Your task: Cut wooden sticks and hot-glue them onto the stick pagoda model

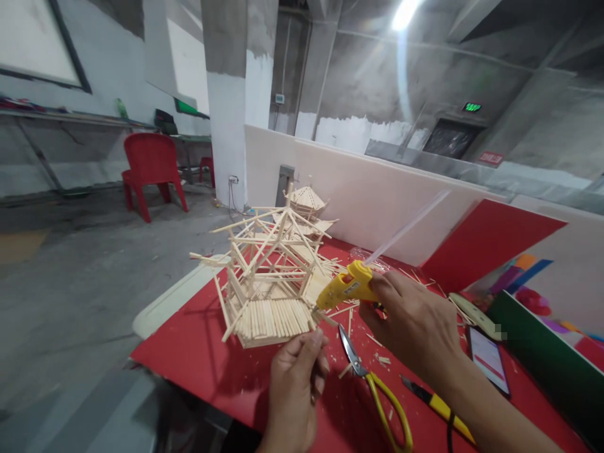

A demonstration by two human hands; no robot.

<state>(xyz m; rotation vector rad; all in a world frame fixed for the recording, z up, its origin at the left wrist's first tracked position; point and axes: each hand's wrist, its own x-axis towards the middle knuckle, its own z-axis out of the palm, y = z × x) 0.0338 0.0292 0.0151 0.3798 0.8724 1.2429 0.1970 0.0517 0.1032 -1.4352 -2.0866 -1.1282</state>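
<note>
A model building of thin wooden sticks (268, 277) stands on the red table cover (198, 352). My right hand (415, 321) grips a yellow hot glue gun (346, 286) with a clear glue stick (406, 228) poking out of its back; the nozzle points at the model's lower right edge. My left hand (295, 384) is closed in a pinch beside that same edge, holding a small piece I cannot make out.
Yellow-handled scissors (377, 390) and a yellow utility knife (438, 406) lie on the cover near my hands, with a phone (488, 358) to the right. Smaller stick models (306, 204) stand behind. A red board (486, 242) leans on the partition. A red chair (151, 167) stands far left.
</note>
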